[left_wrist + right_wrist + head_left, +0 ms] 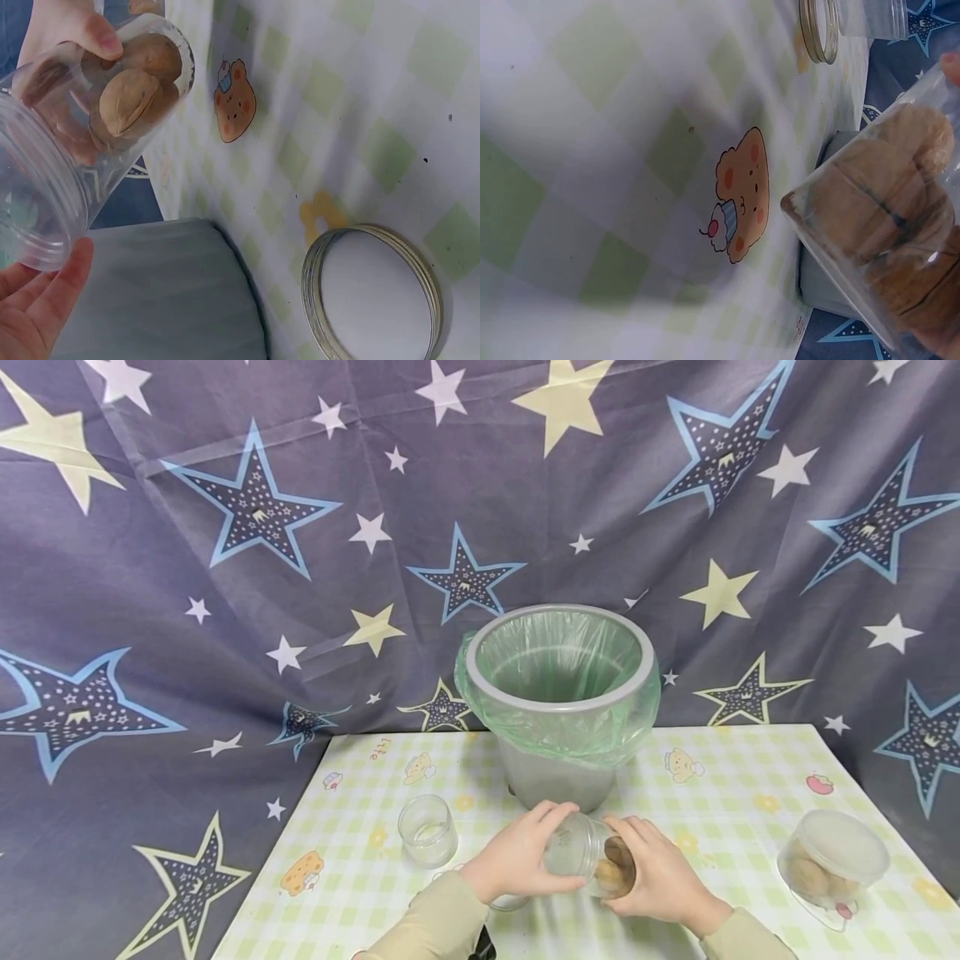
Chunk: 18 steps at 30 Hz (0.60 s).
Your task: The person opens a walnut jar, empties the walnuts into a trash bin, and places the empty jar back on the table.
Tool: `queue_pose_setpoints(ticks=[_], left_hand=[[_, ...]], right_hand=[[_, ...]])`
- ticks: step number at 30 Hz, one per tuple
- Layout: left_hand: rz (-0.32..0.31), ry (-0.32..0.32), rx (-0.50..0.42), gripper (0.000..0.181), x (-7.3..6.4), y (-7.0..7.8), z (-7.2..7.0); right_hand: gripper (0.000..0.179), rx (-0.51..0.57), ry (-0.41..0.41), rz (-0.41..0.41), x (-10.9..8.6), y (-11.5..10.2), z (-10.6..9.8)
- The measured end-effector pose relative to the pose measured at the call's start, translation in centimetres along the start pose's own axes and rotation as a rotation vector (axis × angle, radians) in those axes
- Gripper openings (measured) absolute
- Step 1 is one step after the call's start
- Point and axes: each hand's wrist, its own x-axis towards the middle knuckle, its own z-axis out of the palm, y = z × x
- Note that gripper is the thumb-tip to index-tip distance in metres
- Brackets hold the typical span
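Both hands hold a clear jar [618,881] with several walnuts [131,101] in it, tilted on its side above the table. My left hand [521,856] grips the jar's wide, ridged clear end [37,195], thumb below and fingers above. Around the end with the walnuts curls my right hand [660,877]. The nuts lie toward the jar's base, seen close through the wall in the right wrist view. A round lid [379,300] with a gold-coloured ring and white middle lies on the table, partly hidden by my left hand in the head view.
Behind the hands stands a grey bin [555,777] with a green bag [562,735] over its rim. An empty clear jar [427,835] is at the left. A tub [828,860] with a whitish lid and brown contents sits at the right. A starry curtain [360,468] hangs behind.
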Motion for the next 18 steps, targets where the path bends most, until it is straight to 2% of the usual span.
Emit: queue_pose_setpoints(ticks=[7,10,14,16,18], left_hand=[[-0.038,0.017,-0.015,0.081,0.04,0.15,0.3],[-0.05,0.002,-0.031,0.084,-0.01,0.2,0.31],[-0.073,-0.049,-0.061,0.097,-0.13,0.25,0.08],[-0.053,-0.075,-0.049,0.104,-0.22,0.23,-0.15],[-0.001,-0.085,-0.014,0.106,-0.35,0.12,-0.33]], right_hand=[[0.101,0.004,-0.003,0.014,-0.01,0.0,-0.07],[0.1,0.006,-0.014,0.027,-0.06,-0.04,-0.09],[0.101,0.004,-0.012,0.024,-0.14,-0.1,-0.07],[0.101,-0.003,-0.008,0.018,-0.18,-0.11,-0.08],[0.101,-0.004,-0.006,0.016,-0.22,-0.12,-0.1]])
